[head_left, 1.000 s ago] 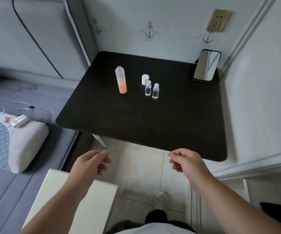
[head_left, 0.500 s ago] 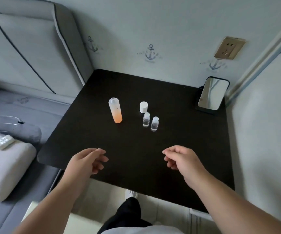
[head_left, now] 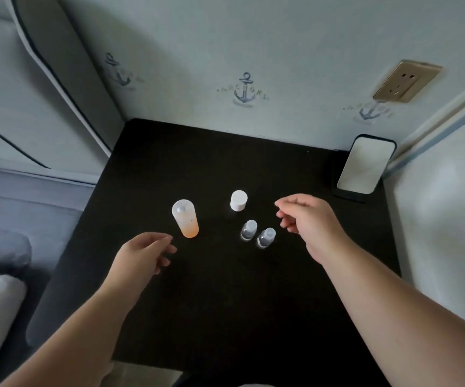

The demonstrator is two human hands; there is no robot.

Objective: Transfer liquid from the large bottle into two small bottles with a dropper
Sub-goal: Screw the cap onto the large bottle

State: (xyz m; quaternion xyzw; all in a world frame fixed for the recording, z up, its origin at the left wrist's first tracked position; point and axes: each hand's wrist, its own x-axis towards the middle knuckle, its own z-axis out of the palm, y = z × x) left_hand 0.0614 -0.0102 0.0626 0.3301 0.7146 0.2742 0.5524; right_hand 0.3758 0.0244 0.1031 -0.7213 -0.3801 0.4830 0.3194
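Our left hand (head_left: 144, 252) hovers loosely spread, empty, just short of the tall frosted orange-bottomed plastic bottle (head_left: 185, 218); our right hand (head_left: 308, 219), equally relaxed, flanks two small clear capped bottles (head_left: 257, 234), likely for uncapping.

A black table (head_left: 225, 317) fills a corner of pale blue walls (head_left: 225, 37) printed with navy anchors (head_left: 244, 89). A brass socket (head_left: 407, 84) sits high on the wall, far beyond the fingers. A phone (head_left: 365, 164) leans at the table's back right corner. A grey headboard (head_left: 30, 93) and bed (head_left: 16, 196) lie left. Light is dim.
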